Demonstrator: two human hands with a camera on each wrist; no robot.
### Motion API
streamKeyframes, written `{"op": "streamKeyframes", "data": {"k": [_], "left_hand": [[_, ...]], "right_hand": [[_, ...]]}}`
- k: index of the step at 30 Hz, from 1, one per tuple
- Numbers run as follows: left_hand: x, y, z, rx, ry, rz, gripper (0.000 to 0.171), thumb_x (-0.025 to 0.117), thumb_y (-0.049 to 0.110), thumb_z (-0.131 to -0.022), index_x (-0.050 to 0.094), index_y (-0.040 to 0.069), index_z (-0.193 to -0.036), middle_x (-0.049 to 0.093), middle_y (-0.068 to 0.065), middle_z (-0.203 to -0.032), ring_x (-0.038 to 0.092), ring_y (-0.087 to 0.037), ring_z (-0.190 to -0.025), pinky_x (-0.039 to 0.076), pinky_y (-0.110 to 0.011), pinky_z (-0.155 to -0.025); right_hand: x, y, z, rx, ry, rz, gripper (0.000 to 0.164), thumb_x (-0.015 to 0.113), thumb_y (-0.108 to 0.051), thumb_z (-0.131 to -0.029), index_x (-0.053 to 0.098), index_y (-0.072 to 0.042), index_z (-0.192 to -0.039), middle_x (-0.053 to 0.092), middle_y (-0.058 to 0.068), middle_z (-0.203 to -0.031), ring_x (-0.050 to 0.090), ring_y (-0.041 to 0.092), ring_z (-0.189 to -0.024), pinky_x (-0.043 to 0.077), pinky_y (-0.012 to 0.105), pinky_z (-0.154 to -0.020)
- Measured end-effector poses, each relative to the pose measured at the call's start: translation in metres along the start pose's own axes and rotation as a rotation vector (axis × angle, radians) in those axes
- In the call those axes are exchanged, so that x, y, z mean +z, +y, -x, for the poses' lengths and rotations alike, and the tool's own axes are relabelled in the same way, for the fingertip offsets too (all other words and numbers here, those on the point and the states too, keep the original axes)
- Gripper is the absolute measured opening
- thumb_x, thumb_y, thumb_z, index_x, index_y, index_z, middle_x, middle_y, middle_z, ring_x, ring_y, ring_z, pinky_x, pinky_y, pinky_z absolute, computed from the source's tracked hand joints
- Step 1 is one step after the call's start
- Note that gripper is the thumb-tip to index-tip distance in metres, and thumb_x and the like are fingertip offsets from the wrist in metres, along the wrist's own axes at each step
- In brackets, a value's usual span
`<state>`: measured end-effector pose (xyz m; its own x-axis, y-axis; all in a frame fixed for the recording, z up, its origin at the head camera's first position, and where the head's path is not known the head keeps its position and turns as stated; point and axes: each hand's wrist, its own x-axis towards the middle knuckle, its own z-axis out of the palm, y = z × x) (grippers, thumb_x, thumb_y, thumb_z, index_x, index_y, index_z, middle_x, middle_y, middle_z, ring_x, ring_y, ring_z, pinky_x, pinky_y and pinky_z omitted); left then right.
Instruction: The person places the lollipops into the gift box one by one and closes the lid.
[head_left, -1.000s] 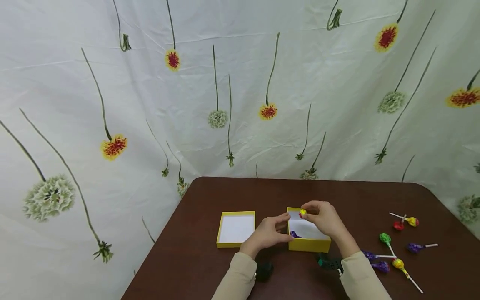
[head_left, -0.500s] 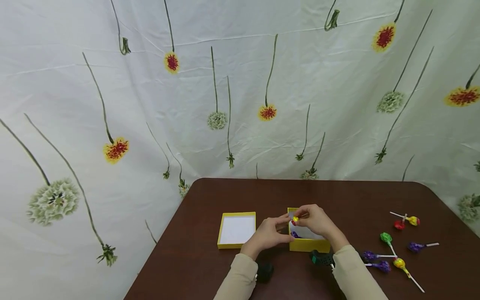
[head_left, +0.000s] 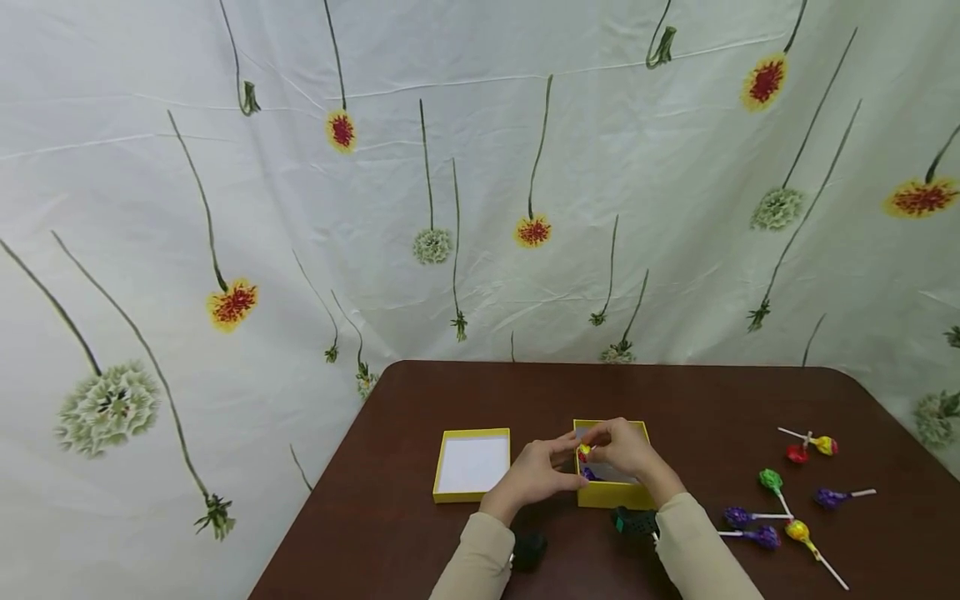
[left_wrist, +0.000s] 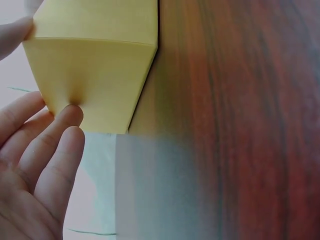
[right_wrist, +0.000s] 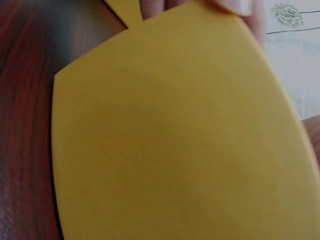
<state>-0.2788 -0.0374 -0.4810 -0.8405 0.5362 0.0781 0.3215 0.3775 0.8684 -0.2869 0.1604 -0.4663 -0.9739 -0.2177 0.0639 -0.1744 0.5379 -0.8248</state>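
Note:
The right hand pinches a yellow-and-red wrapped lollipop by its fingertips, inside the left part of an open yellow box. Its stick is hidden. Below it, a purple lollipop lies in the box. The left hand rests against the box's left end, thumb at the near corner. In the left wrist view, fairly straight fingers touch the box's yellow wall. The right wrist view is mostly filled by another yellow wall, hiding the right hand's grasp.
A yellow lid with a white inside lies left of the box. On the right of the brown table are several loose lollipops, among them a green one, a red one and a yellow one. A flowered cloth hangs behind.
The right hand has moved left and down with the yellow-and-red lollipop, from above the box's back to its left part. The left hand stays against the box.

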Motion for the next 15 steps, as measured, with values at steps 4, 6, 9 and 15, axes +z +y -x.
{"op": "streamKeyframes", "data": {"k": [4, 6, 9, 15], "left_hand": [[0.001, -0.0002, -0.0005, 0.004, -0.002, 0.003, 0.062, 0.078, 0.023, -0.088, 0.055, 0.01, -0.145, 0.043, -0.002, -0.158, 0.057, -0.025, -0.133, 0.056, -0.033, -0.099], [0.0011, 0.0, -0.0006, 0.009, -0.004, 0.006, 0.063, 0.077, 0.023, -0.089, 0.054, 0.009, -0.145, 0.043, -0.002, -0.158, 0.057, -0.025, -0.133, 0.056, -0.033, -0.099], [0.0004, 0.0008, -0.0004, 0.017, -0.005, 0.007, 0.063, 0.077, 0.022, -0.089, 0.053, 0.008, -0.145, 0.043, -0.002, -0.158, 0.057, -0.024, -0.133, 0.055, -0.033, -0.1], [-0.0002, 0.0015, -0.0007, 0.024, -0.006, 0.001, 0.061, 0.077, 0.021, -0.089, 0.055, 0.007, -0.144, 0.043, -0.002, -0.158, 0.058, -0.024, -0.132, 0.055, -0.032, -0.099]], "right_hand": [[0.0004, 0.0045, -0.0018, -0.016, -0.012, 0.043, 0.015, 0.071, 0.007, -0.084, 0.076, 0.002, -0.097, 0.075, 0.011, -0.095, 0.07, 0.022, -0.085, 0.062, 0.043, -0.082], [0.0009, 0.0064, -0.0031, -0.006, -0.019, 0.054, 0.015, 0.071, 0.007, -0.084, 0.076, 0.001, -0.096, 0.075, 0.011, -0.094, 0.07, 0.022, -0.085, 0.062, 0.043, -0.082], [0.0022, 0.0069, -0.0056, 0.026, -0.03, 0.068, 0.015, 0.071, 0.007, -0.084, 0.077, 0.001, -0.096, 0.075, 0.009, -0.093, 0.069, 0.021, -0.084, 0.062, 0.043, -0.083], [0.0028, 0.0061, -0.0071, 0.061, -0.061, 0.078, 0.015, 0.068, 0.009, -0.085, 0.076, 0.002, -0.097, 0.074, 0.01, -0.093, 0.067, 0.02, -0.083, 0.062, 0.042, -0.083]]}}
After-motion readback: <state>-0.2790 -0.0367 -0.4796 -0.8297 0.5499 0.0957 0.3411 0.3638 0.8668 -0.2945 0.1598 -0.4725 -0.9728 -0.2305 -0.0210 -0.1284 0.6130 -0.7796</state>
